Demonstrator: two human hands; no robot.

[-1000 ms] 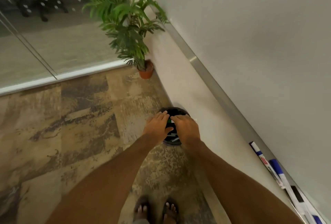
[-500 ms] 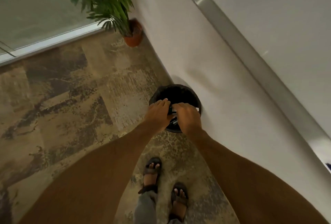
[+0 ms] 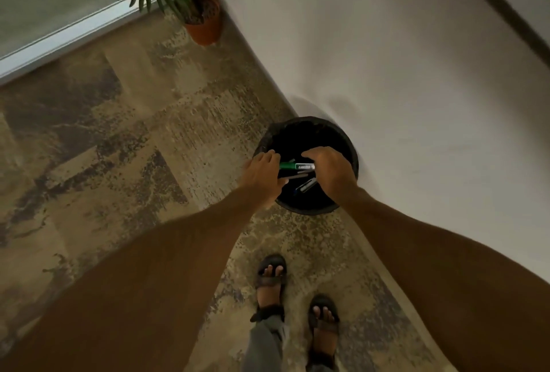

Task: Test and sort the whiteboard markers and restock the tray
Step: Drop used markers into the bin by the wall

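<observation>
A round black bin (image 3: 348,145) stands on the floor against the white wall. Both my hands hover over its mouth. My left hand (image 3: 263,176) and my right hand (image 3: 330,170) grip the two ends of a bundle of markers: a green marker (image 3: 293,166) on top and a darker one (image 3: 294,176) just under it. A blue-capped marker (image 3: 306,185) shows lower, beside my right hand; whether it is held or lying in the bin is unclear.
A potted plant (image 3: 205,23) in an orange pot stands in the corner beyond the bin. A glass partition with a white base rail (image 3: 59,35) runs along the left. My sandalled feet (image 3: 270,279) stand on patterned carpet just short of the bin.
I have stepped closer and the view has tilted down, so the bin now lies nearer and larger. My hands have spread apart, exposing the green marker. The whiteboard tray has left the view.
</observation>
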